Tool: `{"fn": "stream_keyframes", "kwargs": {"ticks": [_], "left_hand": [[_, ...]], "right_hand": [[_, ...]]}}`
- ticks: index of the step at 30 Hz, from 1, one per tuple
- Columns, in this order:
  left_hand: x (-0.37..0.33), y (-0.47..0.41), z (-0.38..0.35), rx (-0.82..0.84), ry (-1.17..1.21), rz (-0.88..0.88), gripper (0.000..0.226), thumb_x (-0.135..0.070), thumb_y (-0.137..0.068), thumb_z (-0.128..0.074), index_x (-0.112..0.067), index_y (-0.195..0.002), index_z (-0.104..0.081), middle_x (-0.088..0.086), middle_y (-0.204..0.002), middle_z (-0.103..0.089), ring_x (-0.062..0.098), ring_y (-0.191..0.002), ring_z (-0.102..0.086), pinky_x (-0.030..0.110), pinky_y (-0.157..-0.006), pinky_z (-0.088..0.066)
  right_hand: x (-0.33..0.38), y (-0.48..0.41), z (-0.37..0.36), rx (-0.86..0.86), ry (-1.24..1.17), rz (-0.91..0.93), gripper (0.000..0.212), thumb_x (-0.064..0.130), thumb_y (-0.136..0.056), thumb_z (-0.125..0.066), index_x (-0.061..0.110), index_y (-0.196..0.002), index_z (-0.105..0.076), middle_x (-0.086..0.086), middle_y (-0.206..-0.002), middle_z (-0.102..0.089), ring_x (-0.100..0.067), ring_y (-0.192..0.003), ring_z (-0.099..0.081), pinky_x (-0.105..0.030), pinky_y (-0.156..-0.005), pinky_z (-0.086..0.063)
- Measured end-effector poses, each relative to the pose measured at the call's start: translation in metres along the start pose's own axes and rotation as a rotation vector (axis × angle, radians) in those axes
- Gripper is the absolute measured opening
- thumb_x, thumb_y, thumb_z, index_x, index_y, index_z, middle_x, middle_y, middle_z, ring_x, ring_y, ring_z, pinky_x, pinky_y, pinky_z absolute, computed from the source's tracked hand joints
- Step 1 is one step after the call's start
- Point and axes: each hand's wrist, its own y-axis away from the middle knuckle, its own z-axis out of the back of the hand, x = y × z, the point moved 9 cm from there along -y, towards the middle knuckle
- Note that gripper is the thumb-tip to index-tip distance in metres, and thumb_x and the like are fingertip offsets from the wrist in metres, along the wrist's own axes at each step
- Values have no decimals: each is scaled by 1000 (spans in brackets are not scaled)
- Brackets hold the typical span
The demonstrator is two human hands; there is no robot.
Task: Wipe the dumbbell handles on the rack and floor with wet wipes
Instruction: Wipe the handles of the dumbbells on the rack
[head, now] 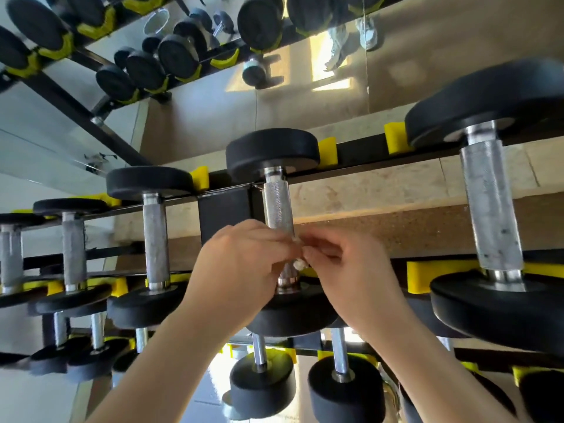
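Now my left hand (244, 264) and right hand (345, 270) pinch the wet wipe (299, 264) at the dumbbell handle (277, 206); best wrap it round before sliding.

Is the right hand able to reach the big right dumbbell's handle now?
Probably yes: only open space lies between the right hand and that handle, though its fingers pinch a wipe.

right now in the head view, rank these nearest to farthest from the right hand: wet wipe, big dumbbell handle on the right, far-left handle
1. wet wipe, pinched in the right hand
2. big dumbbell handle, off to the right
3. far-left handle, at the left edge
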Motion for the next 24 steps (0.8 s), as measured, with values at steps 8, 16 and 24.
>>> {"fn": "stream_keyframes", "kwargs": {"ticks": [8, 16, 24], "left_hand": [[26, 40, 5, -244, 360, 390, 34, 1, -83, -69, -25, -104, -75, -22, -104, -68, -3, -99, -62, 11, -82, -50], [24, 62, -9, -362, 471, 539, 35, 4, -88, -62, -23, -106, -73, -18, -110, -67, 0, -107, -61, 7, -83, -46], [26, 56, -14, -345, 584, 634, 36, -1, -89, -62, -28, -112, -69, -20, -102, -67, -1, -96, -63, 8, -76, -49]], "right_hand": [[6, -2, -5, -237, 124, 61, 8, 15, -82, -73, 20, -89, -73, 18, -78, -63, 8, -72, -59, -5, -72, -47], [-1, -21, -3, -185, 55, 22, 13, 15, -86, -70, 26, -92, -70, 19, -85, -66, 4, -81, -63, -11, -74, -52], [25, -37, 8, -352, 116, 188, 10, 10, -84, -72, 20, -87, -71, 13, -81, -66, 1, -78, -63, -14, -73, -52]]}}
